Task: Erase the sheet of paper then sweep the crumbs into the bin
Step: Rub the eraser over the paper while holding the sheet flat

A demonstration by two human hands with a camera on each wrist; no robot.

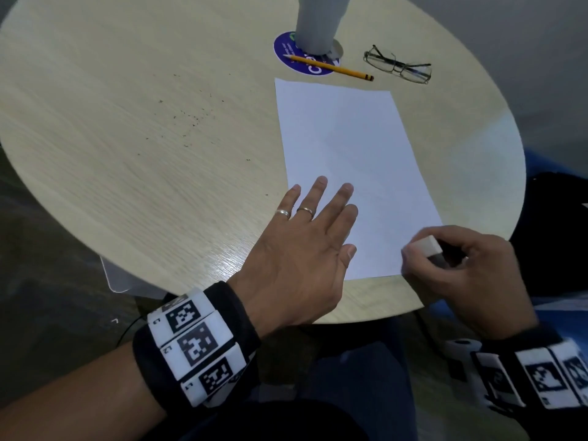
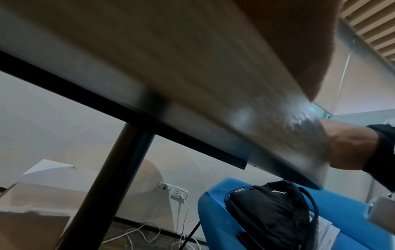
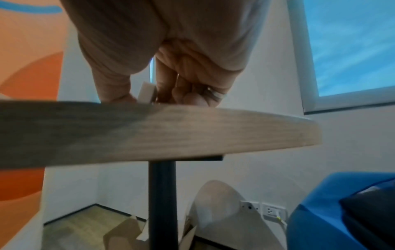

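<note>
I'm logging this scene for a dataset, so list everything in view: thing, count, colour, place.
table: one, light wood, round, on a black leg
paper: one sheet, white, right half of the table
eraser: one, white, at the paper's near right corner
crumbs: many, dark, scattered left of the paper
pencil: one, yellow, beyond the paper
glasses: one pair, dark frame, right of the pencil
cylinder: one, grey, on a blue sticker
bag: one, black, on a blue seat
left hand: flat on the paper's near left corner, two rings
right hand: pinches the eraser
</note>
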